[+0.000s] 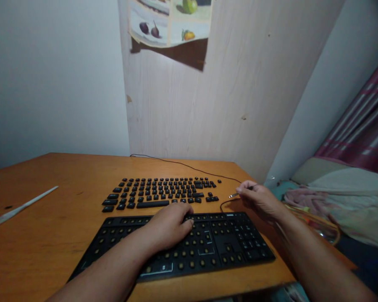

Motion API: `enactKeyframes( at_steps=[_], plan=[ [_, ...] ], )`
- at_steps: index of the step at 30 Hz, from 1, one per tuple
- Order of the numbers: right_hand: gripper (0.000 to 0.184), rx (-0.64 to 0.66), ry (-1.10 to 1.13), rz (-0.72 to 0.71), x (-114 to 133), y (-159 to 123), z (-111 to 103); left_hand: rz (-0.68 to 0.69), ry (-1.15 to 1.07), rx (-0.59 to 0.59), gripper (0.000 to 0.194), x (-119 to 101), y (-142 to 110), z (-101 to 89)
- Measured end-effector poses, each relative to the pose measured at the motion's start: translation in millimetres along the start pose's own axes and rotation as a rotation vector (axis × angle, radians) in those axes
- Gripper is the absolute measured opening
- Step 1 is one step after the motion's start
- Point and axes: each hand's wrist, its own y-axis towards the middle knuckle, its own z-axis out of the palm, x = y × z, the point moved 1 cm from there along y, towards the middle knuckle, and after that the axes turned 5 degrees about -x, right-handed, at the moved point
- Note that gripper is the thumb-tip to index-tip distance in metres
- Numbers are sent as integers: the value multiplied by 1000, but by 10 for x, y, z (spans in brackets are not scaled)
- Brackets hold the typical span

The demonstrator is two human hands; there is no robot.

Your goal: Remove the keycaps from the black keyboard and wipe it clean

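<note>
A black keyboard lies near the table's front edge. Most of its keycaps are off, baring small brownish stems, while the number pad at its right end still has caps. My left hand rests over the keyboard's upper middle, thumb and curled fingers apart, with no object visible between them. Beyond the keyboard's right end, my right hand is raised and closed around a slim tool with a silver tip pointing left; its exact kind is unclear. Loose black keycaps stand in rows behind the keyboard.
A thin black cable loops from the keyboard past my right hand and runs back to the wall. On the wooden table, a long white stick lies at left. Bedding is to the right; a fruit picture hangs on the wall.
</note>
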Motion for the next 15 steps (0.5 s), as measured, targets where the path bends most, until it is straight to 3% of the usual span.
enactKeyframes(
  at_steps=[15],
  plan=[
    [30,-158,-186,-135,-46,-454,-19,61,24,10,27,40,31,16]
  ],
)
